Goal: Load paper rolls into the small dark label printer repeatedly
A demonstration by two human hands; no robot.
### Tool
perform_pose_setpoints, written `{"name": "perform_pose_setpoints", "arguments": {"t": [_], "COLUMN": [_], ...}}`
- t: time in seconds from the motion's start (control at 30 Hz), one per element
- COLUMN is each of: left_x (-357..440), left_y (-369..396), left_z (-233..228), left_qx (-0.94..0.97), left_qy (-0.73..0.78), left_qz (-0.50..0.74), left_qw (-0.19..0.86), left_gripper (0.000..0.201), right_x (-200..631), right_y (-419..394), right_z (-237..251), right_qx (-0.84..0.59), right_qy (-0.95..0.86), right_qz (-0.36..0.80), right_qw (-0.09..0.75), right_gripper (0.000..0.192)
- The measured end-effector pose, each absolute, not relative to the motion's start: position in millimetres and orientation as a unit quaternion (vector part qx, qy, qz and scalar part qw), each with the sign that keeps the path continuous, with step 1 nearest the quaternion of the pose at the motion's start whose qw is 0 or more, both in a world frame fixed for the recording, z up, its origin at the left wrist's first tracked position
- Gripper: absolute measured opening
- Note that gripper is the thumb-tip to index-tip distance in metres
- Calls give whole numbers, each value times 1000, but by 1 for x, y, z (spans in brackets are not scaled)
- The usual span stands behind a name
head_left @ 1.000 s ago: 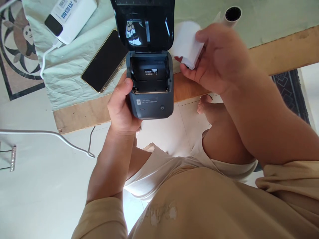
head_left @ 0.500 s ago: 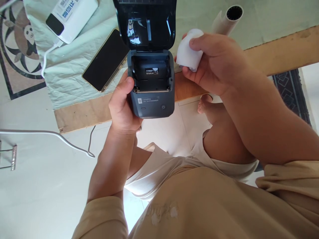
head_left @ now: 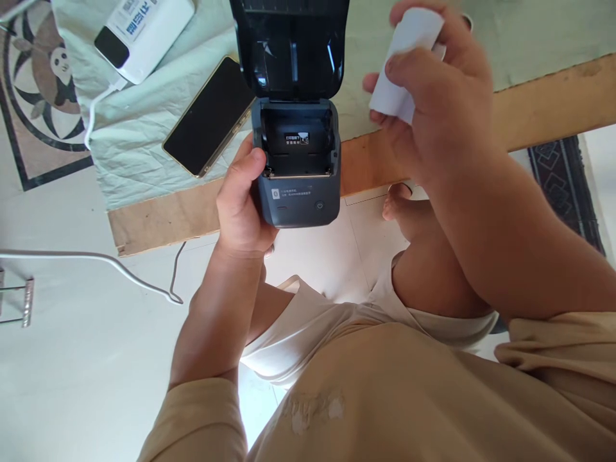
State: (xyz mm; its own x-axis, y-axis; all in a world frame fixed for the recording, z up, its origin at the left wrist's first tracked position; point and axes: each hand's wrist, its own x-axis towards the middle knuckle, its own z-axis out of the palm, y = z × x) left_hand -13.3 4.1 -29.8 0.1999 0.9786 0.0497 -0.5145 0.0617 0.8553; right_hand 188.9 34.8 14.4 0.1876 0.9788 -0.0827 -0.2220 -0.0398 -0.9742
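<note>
My left hand (head_left: 243, 205) grips a small dark grey printer (head_left: 298, 192) by its left side, thumb at the rim of the paper bay. The printer's lid (head_left: 291, 45) stands open and the bay is empty. Up and to the right of the printer, my right hand (head_left: 437, 109) holds a white paper roll (head_left: 404, 64) between thumb and fingers, clear of the printer.
A black phone (head_left: 206, 119) and a white power bank (head_left: 144, 32) with a white cable lie on a pale green cloth (head_left: 144, 154) over a wooden board (head_left: 163, 215). A wire hanger (head_left: 115, 269) lies on the white floor at left. My knee and bare foot are below the printer.
My right hand has lifted the paper roll up and to the right, away from the printer. The printer and my left hand have shifted slightly to the right.
</note>
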Motion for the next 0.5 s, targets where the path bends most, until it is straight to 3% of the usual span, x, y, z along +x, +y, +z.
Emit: {"name": "perform_pose_setpoints", "arguments": {"t": [0.07, 0.17, 0.33, 0.5], "left_x": [-13, -12, -13, -12], "left_y": [4, 3, 2, 2], "left_z": [-31, -31, -31, -28], "left_qx": [392, 394, 412, 420], "left_qy": [296, 304, 330, 315], "left_qz": [568, 564, 546, 552], "left_qw": [660, 659, 651, 648], "left_gripper": [32, 31, 32, 35], "right_x": [189, 187, 178, 168], "right_y": [29, 21, 14, 12], "right_z": [14, 12, 13, 26], "right_qx": [-492, -424, -420, -433], "right_qy": [-520, -712, -806, -821], "right_qz": [345, 119, 96, 52], "right_qw": [607, 546, 407, 368], "right_gripper": [34, 28, 35, 27]}}
